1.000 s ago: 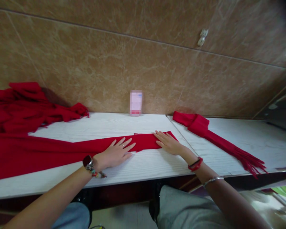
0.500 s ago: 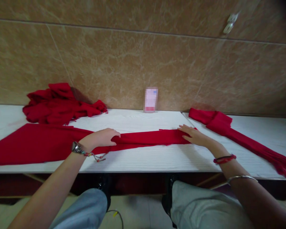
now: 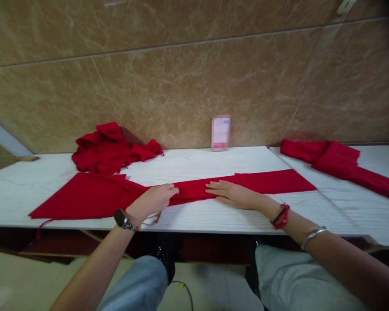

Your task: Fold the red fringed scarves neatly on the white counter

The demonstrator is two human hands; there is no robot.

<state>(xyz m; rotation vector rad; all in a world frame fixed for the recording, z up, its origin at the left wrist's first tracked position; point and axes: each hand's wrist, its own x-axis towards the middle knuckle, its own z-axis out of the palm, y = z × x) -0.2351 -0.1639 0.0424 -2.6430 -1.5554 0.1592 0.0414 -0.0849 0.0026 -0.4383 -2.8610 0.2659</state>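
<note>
A long red cloth point(image 3: 275, 182) lies across the white table, narrow and folded from the middle to the right, spread wide at the left. My left hand point(image 3: 157, 198) is closed on its middle, fingers curled over the edge. Flat on the narrow strip to the right rests my right hand point(image 3: 230, 193), its fingers stretched out and pointing left. A red thread hangs over the table's front edge below the wide part.
A crumpled red cloth pile point(image 3: 106, 151) sits at the back left. Another folded red cloth point(image 3: 337, 160) lies at the right. A phone-like object point(image 3: 221, 133) leans against the tiled wall point(image 3: 188, 82). The white table point(image 3: 194, 220) has a seam at right.
The view has turned and shifted left. My right hand has slid left along the strip, closer to my left hand, and the cloth's right end now shows. My left hand stays on the cloth.
</note>
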